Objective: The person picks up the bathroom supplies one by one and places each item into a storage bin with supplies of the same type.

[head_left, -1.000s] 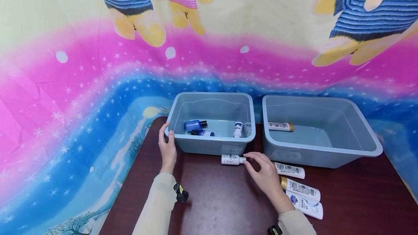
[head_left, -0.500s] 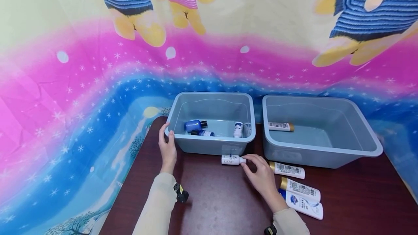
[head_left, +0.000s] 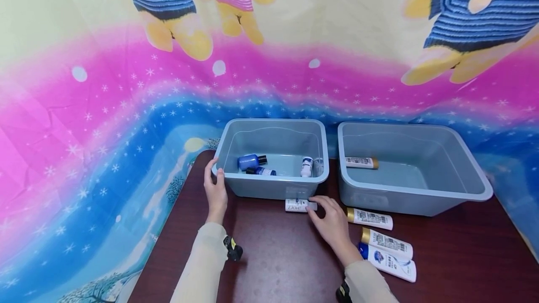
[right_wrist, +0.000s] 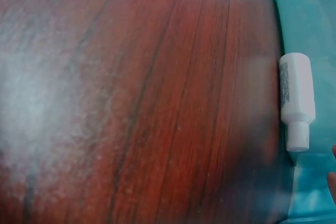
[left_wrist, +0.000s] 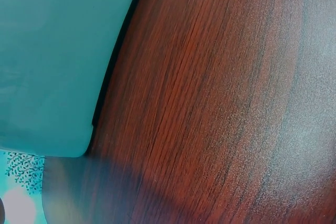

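My left hand holds the front left corner of the left grey-blue plastic bin, thumb at the front rim and fingers at the side. In front of that bin a small white Dove bottle lies on its side, cap to the right. My right hand is at its cap end, thumb and forefinger spread around it. The right wrist view shows the white bottle lying against the bin wall, with fingertips just entering at the right edge, apart from it. The left hand is out of its wrist view.
Two blue bottles and a white one lie in the left bin. The right bin holds a gold-capped bottle. Before it lie two gold-capped white bottles and a blue-capped one on the brown table.
My right hand has shifted slightly left, its thumb and forefinger coming further over the Dove bottle's cap. The bottle stays in place, and the left hand has kept its hold on the bin.
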`<act>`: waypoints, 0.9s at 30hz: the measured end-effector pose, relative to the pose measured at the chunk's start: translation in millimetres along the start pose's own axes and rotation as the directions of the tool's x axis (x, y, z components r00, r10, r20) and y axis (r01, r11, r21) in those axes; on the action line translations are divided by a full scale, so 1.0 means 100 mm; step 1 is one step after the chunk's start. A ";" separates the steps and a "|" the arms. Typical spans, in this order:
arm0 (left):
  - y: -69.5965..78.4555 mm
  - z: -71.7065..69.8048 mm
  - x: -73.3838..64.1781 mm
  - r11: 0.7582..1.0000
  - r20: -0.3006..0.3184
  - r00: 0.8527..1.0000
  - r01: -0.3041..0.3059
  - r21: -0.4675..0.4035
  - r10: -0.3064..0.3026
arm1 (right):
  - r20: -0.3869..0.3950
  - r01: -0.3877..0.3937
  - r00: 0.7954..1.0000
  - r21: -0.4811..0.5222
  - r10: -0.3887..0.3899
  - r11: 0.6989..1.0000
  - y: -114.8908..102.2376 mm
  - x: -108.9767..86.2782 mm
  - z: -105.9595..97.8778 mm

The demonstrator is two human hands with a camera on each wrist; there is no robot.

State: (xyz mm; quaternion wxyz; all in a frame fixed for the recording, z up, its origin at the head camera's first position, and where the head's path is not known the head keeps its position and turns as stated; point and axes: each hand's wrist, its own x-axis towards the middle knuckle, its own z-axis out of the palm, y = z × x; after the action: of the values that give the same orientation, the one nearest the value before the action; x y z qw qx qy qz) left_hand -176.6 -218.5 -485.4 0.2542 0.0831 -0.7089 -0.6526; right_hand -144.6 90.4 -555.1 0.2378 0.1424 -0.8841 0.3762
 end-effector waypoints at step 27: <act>-0.01 0.02 0.00 1.000 -0.012 1.000 -0.024 -0.004 0.024 | 0.035 -0.053 0.998 -0.092 0.056 0.994 0.01 -0.02 0.28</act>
State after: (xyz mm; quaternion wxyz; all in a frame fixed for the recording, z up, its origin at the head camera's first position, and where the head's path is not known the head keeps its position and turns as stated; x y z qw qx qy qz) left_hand -177.7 -216.9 -485.9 0.2663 0.0777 -0.7069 -0.6506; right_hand -152.1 70.7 -573.9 0.2170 0.1143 -0.9082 0.3390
